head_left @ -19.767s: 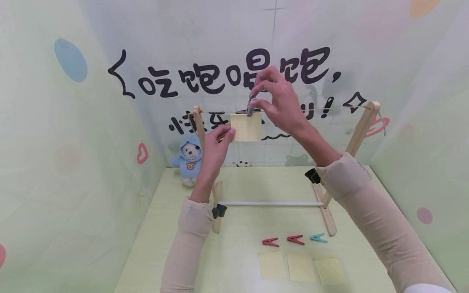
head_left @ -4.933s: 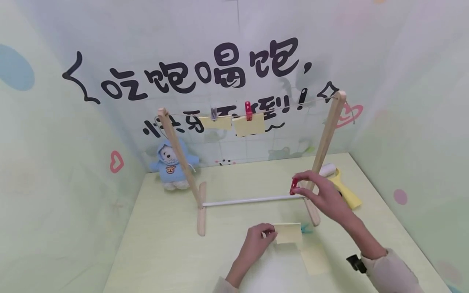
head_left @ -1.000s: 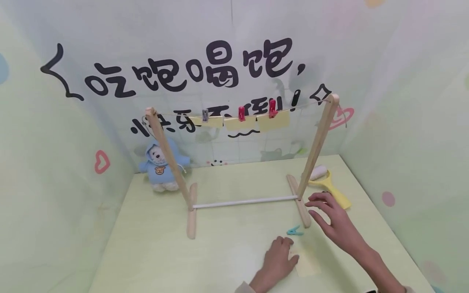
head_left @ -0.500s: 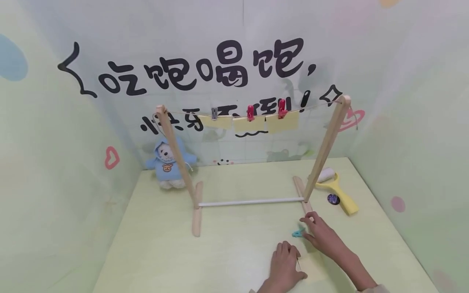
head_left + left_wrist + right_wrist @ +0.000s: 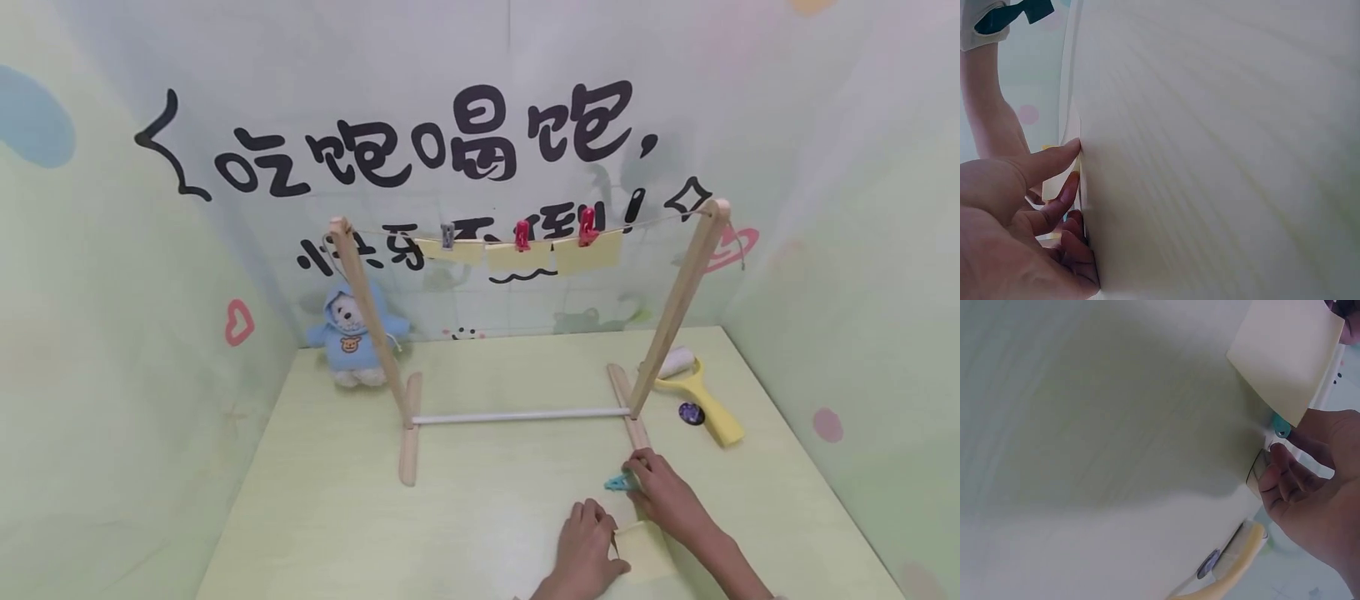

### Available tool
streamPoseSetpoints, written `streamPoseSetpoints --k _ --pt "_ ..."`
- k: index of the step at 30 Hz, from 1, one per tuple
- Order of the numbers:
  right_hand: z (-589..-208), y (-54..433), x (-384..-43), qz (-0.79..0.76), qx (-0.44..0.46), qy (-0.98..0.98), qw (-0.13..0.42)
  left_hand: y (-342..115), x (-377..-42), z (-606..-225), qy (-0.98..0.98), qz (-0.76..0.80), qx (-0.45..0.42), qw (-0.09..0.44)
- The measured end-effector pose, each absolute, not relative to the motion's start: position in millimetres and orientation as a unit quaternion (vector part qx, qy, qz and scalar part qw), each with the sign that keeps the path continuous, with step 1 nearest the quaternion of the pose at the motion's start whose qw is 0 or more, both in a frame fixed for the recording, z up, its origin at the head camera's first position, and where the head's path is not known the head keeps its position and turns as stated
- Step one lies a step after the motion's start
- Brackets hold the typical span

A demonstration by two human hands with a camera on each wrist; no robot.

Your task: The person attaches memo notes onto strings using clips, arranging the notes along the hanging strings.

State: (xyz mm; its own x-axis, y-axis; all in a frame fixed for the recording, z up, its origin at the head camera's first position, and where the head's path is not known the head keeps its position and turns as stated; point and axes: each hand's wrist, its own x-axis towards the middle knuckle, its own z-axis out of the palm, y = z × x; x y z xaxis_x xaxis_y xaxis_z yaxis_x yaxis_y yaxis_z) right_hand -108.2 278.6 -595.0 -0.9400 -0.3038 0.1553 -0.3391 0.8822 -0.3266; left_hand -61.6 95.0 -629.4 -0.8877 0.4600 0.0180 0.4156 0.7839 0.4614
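Note:
My left hand (image 5: pixel 581 550) pinches the left edge of the last yellow paper note (image 5: pixel 647 550) on the table, and the note's edge is bent up. In the right wrist view that note (image 5: pixel 1288 353) tilts above the tabletop. My right hand (image 5: pixel 675 500) holds a teal clothespin (image 5: pixel 618 482) by one end, just beyond the note. Its teal end (image 5: pixel 1281 427) peeks out beside the fingers in the right wrist view. On the string, a grey clothespin (image 5: pixel 447 237) and two red clothespins, one in the middle (image 5: pixel 522 237) and one at right (image 5: pixel 588 227), hold three notes.
A wooden stand with a left post (image 5: pixel 371 321), a right post (image 5: pixel 678 308) and a low white rod (image 5: pixel 521 416) carries the string. Behind it at left sits a plush toy in blue (image 5: pixel 356 342). A yellow-handled roller (image 5: pixel 712 408) and a dark round disc (image 5: pixel 692 413) lie at right.
Over the earlier frames, notes with red clothespins came onto the string. In the last second my right hand moved down and left onto the teal clothespin, and my left hand lifted the note's edge.

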Motion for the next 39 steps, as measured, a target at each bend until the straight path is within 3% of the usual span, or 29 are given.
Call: streamPoseSetpoints --k 13,18,21,26,32,39 --pt "-606.0 290.0 -109.8 0.268 0.129 -0.954 0.049 93.4 -60.8 -623.6 0.943 0.235 0.231 0.053" --pt "-617.9 295.4 -110.4 0.343 0.117 -0.928 0.084 91.5 -60.7 -620.1 0.937 0.262 0.228 0.046" --pt "-601.3 286.4 -103.4 0.387 0.067 -0.916 0.076 88.7 -62.9 -619.5 0.926 0.295 0.231 0.036" --pt "-591.0 283.3 -99.3 0.441 0.023 -0.895 0.064 86.6 -66.1 -613.9 0.885 0.416 0.192 0.084" --pt "-578.0 283.6 -104.8 0.481 0.083 -0.868 0.095 87.8 -64.6 -603.5 0.847 0.502 0.126 0.121" --pt "-533.7 279.4 -119.1 0.467 0.141 -0.862 0.136 82.0 -75.0 -604.0 0.806 0.563 0.141 0.118"
